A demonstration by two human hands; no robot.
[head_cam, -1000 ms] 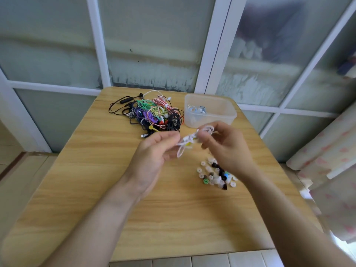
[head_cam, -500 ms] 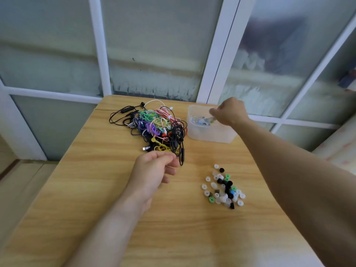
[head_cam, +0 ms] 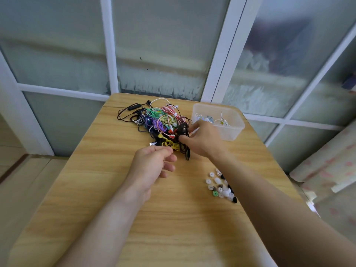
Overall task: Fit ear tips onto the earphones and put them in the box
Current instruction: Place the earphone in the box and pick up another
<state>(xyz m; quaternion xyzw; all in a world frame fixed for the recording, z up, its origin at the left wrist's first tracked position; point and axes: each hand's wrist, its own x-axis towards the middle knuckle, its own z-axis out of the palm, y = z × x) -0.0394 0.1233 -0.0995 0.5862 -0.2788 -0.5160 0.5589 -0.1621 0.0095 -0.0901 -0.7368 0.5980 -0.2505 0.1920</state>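
A tangled heap of coloured earphones (head_cam: 159, 122) lies at the far middle of the wooden table (head_cam: 96, 189). My right hand (head_cam: 204, 139) reaches into the heap's right edge and pinches a bundle of black earphones (head_cam: 183, 132) between thumb and fingers. My left hand (head_cam: 154, 166) hovers just in front of the heap, fingers loosely curled, holding nothing. A clear plastic box (head_cam: 231, 132) at the far right holds white and blue earphones (head_cam: 221, 120). A small pile of white, black and green ear tips (head_cam: 219, 186) lies to the right, partly hidden by my right forearm.
The table stands against frosted glass panels with white frames (head_cam: 217, 74). A floral fabric surface (head_cam: 327, 170) sits beyond the table's right edge. Bare wood spreads across the near half of the table.
My right hand carried the white earphones to the box, left them there, then came back left to the heap and took hold of the black earphones. My left hand let go and stayed near the heap.
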